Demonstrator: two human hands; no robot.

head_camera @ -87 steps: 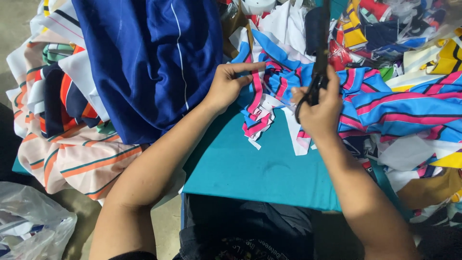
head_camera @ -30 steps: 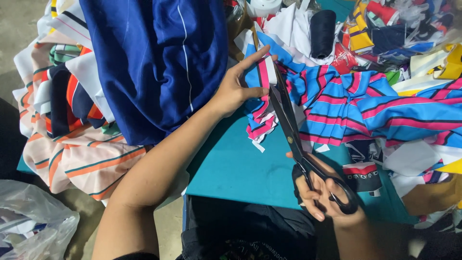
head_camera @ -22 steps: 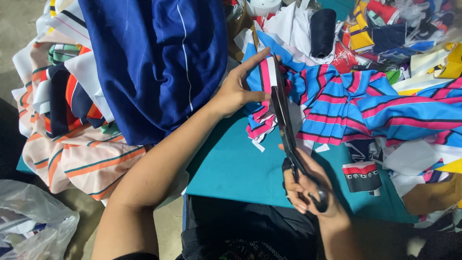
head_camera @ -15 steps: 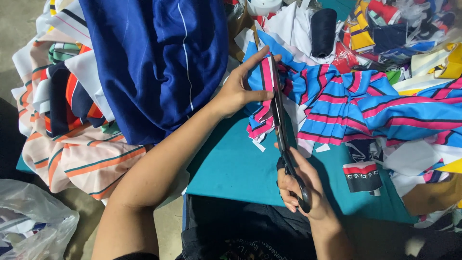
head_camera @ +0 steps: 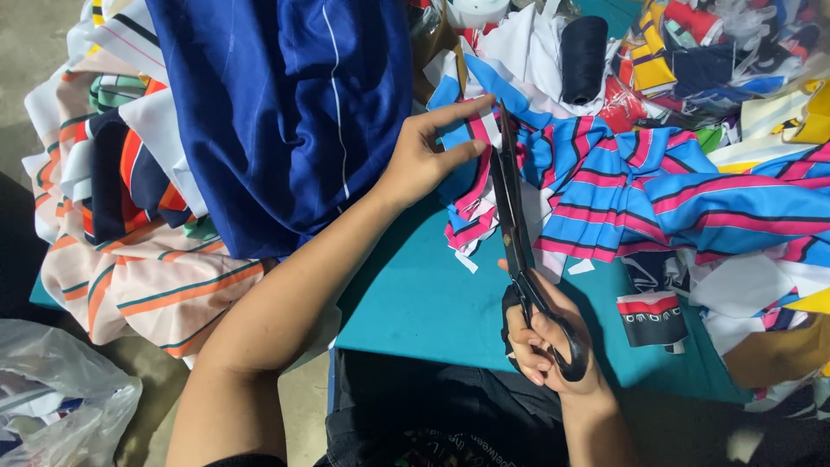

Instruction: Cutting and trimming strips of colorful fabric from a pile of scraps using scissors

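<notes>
Cut under way, well short of done. Right hand [head_camera: 546, 342] grips black scissors [head_camera: 517, 232], blades nearly closed, deep in the striped fabric [head_camera: 622, 186] on the teal surface [head_camera: 415, 303]. Left hand [head_camera: 428, 156], fingers spread, pins it flat. Most of the piece remains uncut.

Bright, even overhead light gives vivid colours and soft shadows under the forearms on the teal surface [head_camera: 415, 303], with dim, slightly blurred bottom corners.

Scissor handles [head_camera: 553, 337] half buried in the right hand [head_camera: 549, 346] — striped fabric [head_camera: 657, 190] cut off at the right edge
</notes>
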